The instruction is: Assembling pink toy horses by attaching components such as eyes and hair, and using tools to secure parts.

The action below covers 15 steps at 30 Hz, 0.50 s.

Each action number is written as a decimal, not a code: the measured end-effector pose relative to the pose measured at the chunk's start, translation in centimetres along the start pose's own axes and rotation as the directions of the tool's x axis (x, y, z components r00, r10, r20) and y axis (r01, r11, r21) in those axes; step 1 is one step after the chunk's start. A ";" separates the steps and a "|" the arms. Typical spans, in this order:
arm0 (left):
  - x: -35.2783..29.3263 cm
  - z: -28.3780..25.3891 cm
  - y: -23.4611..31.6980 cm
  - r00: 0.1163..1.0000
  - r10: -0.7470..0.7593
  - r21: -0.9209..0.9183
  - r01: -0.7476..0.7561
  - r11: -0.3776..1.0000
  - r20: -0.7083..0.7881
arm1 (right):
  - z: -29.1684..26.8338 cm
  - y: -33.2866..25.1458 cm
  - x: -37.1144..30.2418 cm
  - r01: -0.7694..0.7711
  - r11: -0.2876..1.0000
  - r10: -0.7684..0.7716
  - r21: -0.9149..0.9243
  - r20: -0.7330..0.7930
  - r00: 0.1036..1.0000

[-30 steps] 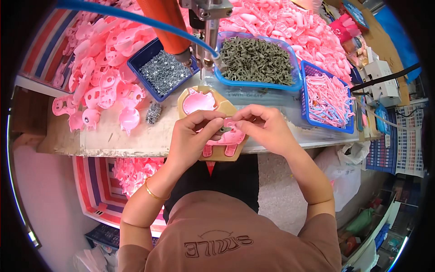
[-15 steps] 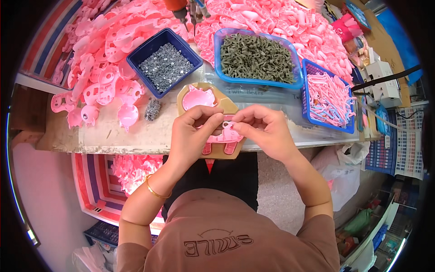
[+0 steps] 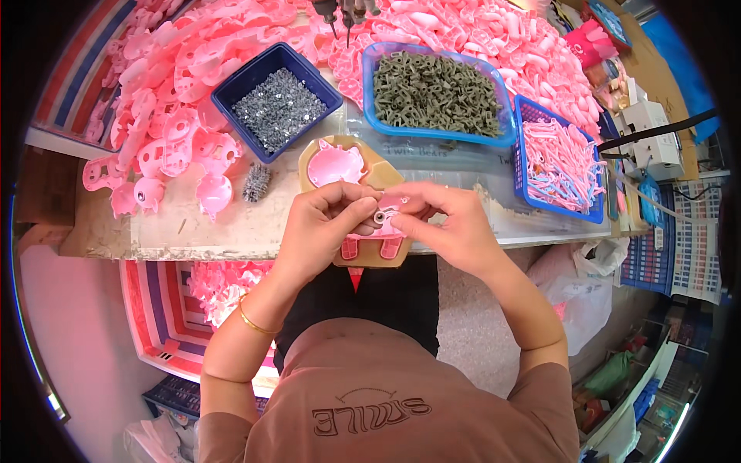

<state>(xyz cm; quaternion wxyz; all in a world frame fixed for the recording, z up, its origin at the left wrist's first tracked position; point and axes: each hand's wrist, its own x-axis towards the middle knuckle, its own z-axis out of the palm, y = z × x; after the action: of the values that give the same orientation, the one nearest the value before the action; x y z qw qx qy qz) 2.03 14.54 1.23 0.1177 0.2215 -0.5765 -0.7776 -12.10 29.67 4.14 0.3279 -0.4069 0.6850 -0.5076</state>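
A tan holding block (image 3: 370,166) at the table's front edge carries pink plastic shell pieces; one rounded pink shell (image 3: 336,164) lies in its upper part. Over the lower pink piece (image 3: 390,248), my left hand (image 3: 328,228) and my right hand (image 3: 451,228) meet with bent, closed fingers. Between their fingertips is a small ringed part (image 3: 380,217), pale around a dark centre. Both thumbs press close to it, and the fingers hide most of its shape.
A navy bin of screws (image 3: 279,108), a blue tub of dark green parts (image 3: 436,92) and a blue basket of pink and blue strips (image 3: 557,166) stand beyond my hands. Pink shells (image 3: 185,85) heap behind them. A screw cluster (image 3: 256,183) lies left; driver tips (image 3: 340,15) hang above.
My fingertips have shifted around the small ringed part, whose dark centre now shows more plainly. My right index finger has moved slightly left and up. The hanging driver tips appear higher in view.
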 end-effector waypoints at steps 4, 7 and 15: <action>0.1 -0.7 0.7 0.998 -0.002 0.050 -0.001 0.999 0.062 | 0.4 0.5 0.2 0.263 0.923 -0.253 -0.280 0.073 0.965; 0.2 -1.4 1.2 0.999 -0.038 0.088 0.035 0.996 0.036 | 1.0 1.0 0.9 0.440 0.740 -0.447 -0.509 0.117 0.887; -0.5 -3.8 1.0 0.924 0.310 0.536 -0.149 0.831 -0.225 | 3.9 2.1 2.7 0.438 0.565 -0.443 -0.699 0.190 0.876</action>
<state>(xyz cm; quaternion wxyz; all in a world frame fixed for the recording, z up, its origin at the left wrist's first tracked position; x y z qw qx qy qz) 4.23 11.26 1.40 0.2353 0.2893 -0.7588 -0.5340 -10.45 25.92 0.93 0.0008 -0.6581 0.7059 -0.2620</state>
